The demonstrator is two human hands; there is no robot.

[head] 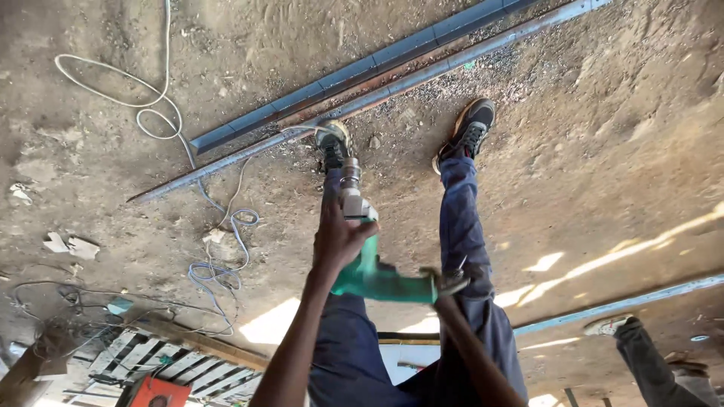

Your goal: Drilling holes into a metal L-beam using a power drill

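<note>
Green electric drill [373,275], chuck pointing down toward the dirt ground [573,151], held above the person's legs. Left hand [339,237] closed around the drill body near the chuck; right hand [446,285] closed on the rear handle. Left shoe [332,143] rests on a long steel angle bar [407,79]. White cable [162,113] loops nearby. Another person's leg [645,350] at lower right.

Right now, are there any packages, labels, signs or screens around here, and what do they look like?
Orange-red box: bottom edge, left of the person's legs, boxy, a dark round mark on its face; too blurred to tell if that is a label.
No signs or screens in view.
</note>
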